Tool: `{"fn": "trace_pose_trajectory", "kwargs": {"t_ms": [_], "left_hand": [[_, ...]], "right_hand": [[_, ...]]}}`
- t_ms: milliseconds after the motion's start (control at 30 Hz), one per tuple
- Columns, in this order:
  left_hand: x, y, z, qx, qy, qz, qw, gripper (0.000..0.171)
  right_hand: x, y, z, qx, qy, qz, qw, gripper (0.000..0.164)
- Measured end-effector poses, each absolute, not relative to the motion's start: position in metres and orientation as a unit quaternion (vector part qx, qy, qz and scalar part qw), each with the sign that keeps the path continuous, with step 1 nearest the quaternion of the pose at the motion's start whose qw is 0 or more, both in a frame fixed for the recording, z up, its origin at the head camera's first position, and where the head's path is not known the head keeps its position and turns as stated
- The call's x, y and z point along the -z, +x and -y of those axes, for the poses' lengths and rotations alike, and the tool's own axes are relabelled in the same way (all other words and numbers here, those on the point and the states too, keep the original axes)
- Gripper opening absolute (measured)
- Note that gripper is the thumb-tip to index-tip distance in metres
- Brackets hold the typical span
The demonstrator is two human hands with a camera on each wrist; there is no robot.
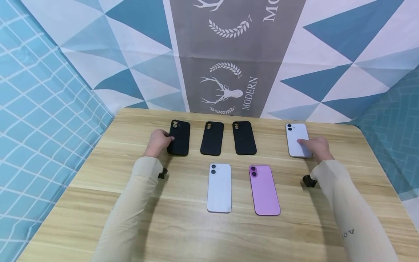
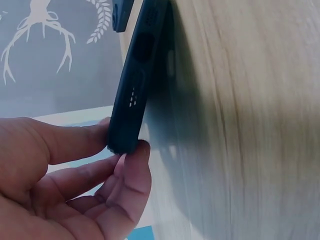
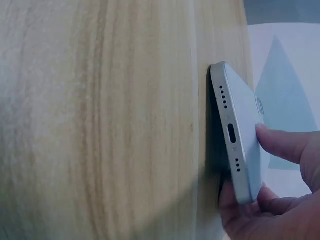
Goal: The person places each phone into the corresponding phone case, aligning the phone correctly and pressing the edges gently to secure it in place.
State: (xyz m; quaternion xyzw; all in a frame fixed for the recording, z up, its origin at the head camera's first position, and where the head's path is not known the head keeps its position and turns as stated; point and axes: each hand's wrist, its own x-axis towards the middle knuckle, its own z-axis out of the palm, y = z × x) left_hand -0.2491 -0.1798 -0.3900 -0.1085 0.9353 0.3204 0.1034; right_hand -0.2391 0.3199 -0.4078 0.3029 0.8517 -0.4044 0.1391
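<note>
My left hand (image 1: 158, 141) pinches the left edge of a black phone case (image 1: 179, 140) at the back left. In the left wrist view the thumb lies on one face of that case (image 2: 131, 95) and the fingers curl under its other face; its near edge is lifted off the wood. At the back right my right hand (image 1: 316, 146) grips a white phone (image 1: 297, 138) by its right side. The right wrist view shows the thumb on the back of this phone (image 3: 245, 120) and fingertips beneath it, the port end tilted up from the table.
Two more black cases (image 1: 212, 138) (image 1: 244, 137) lie in the back row. Nearer the front are another white phone (image 1: 219, 189) and a pink phone (image 1: 264, 190), camera side up. A patterned cloth backdrop (image 1: 226, 47) rises behind the wooden table (image 1: 183, 233).
</note>
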Motion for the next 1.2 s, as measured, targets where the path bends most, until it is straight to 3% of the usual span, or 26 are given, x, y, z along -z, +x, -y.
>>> {"fn": "trace_pose_trajectory", "kwargs": {"t_ms": [200,400,767,1200], "left_hand": [[0.390,-0.250,0.186,-0.334,-0.107,-0.930,0.113,0.037],[0.389,-0.248,0.189,-0.360,-0.111,-0.918,0.124,0.037],[0.394,-0.247,0.193,-0.397,-0.095,-0.903,0.134,0.033],[0.397,-0.248,0.197,-0.445,-0.092,-0.879,0.145,0.037]], "right_hand": [[0.409,-0.243,-0.324,0.444,0.343,-0.819,0.120,0.060],[0.409,-0.248,-0.326,0.490,0.365,-0.783,0.117,0.058],[0.409,-0.246,-0.326,0.525,0.326,-0.772,0.148,0.057],[0.411,-0.244,-0.324,0.533,0.321,-0.773,0.124,0.049]]}}
